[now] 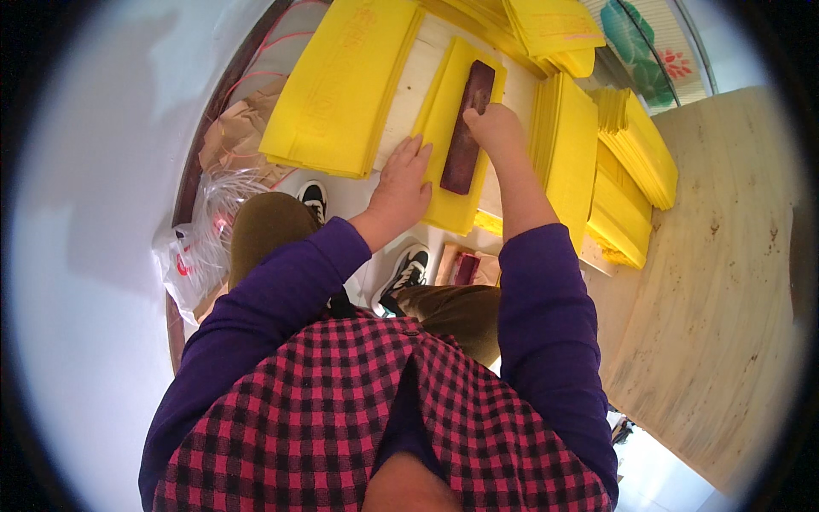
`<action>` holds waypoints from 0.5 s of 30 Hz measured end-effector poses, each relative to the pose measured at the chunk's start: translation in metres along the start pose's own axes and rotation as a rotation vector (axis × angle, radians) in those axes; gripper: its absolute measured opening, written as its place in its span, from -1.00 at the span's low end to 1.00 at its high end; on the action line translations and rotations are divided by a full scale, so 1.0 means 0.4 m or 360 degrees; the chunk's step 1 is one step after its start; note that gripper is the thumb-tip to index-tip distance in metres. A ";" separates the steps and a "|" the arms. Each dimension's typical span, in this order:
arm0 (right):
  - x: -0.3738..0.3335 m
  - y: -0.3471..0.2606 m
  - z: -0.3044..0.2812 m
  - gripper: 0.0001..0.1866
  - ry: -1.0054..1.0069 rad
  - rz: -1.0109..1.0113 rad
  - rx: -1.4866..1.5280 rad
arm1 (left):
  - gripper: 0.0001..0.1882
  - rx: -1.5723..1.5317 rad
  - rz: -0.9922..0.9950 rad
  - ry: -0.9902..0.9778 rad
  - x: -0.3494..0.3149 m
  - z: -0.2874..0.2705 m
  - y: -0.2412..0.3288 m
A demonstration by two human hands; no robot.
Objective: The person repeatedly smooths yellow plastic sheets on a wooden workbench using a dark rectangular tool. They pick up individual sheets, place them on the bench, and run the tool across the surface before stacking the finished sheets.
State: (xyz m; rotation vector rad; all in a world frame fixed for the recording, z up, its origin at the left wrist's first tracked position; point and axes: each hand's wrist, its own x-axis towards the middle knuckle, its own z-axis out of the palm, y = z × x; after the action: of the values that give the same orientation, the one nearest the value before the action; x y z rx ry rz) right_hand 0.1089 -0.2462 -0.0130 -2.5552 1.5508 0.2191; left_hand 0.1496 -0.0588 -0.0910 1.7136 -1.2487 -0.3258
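A long, narrow dark-red block [461, 162], which looks like a wooden printing block, lies lengthwise on a thin pile of yellow paper sheets [447, 210]. My right hand [498, 130] is closed on the block near its middle; its underside is hidden. Fingers stretched out, my left hand [399, 188] rests flat at the left edge of the same pile. Left of that pile is a thick stack of yellow sheets [328, 94] with faint reddish marks on top. Pale wood of the work surface [412, 81] shows between them.
More yellow stacks [564, 141] stand on the right, beside a wooden board [717, 256]. Below the work surface is an open box with a dark-red pad [466, 269]. Brown paper [239, 132] and a clear plastic bag [200, 247] lie at the left by the wall.
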 end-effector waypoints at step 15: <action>0.003 0.043 0.051 -0.53 0.0159 0.0019 0.0196 | -0.41 0.0062 0.0099 -0.0061 -0.009 -0.006 -0.009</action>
State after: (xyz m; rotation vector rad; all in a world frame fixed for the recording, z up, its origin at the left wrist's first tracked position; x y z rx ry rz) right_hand 0.0933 -0.2511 -0.0340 -2.4975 1.5612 -0.0028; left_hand 0.1518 -0.0546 -0.0937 1.7046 -1.3412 -0.3001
